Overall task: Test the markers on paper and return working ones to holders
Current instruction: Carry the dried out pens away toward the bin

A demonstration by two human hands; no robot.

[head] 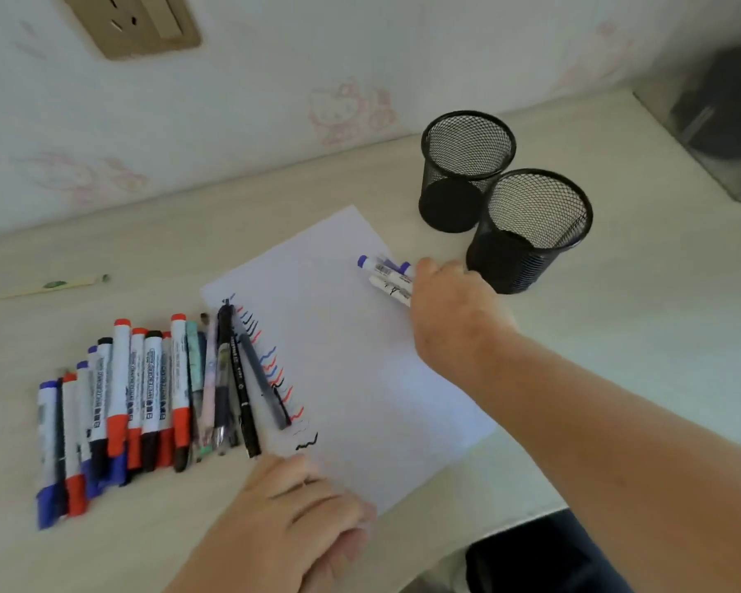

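A white sheet of paper (pixel 351 361) lies on the desk, with red, blue and black squiggles along its left edge. My right hand (pixel 450 310) grips a bunch of white markers (pixel 388 276) with blue caps, held over the paper's far right corner, close to the nearer black mesh holder (pixel 531 233). A second mesh holder (pixel 465 171) stands behind it. My left hand (pixel 292 511) rests with fingers flat on the paper's near corner. A row of several markers and pens (pixel 138 404) lies left of the paper.
A thin stick with a green tip (pixel 39 288) lies at the far left of the beige desk (pixel 638 314). A grey box (pixel 719 122) stands at the back right against the wall. The desk's front edge runs at the lower right.
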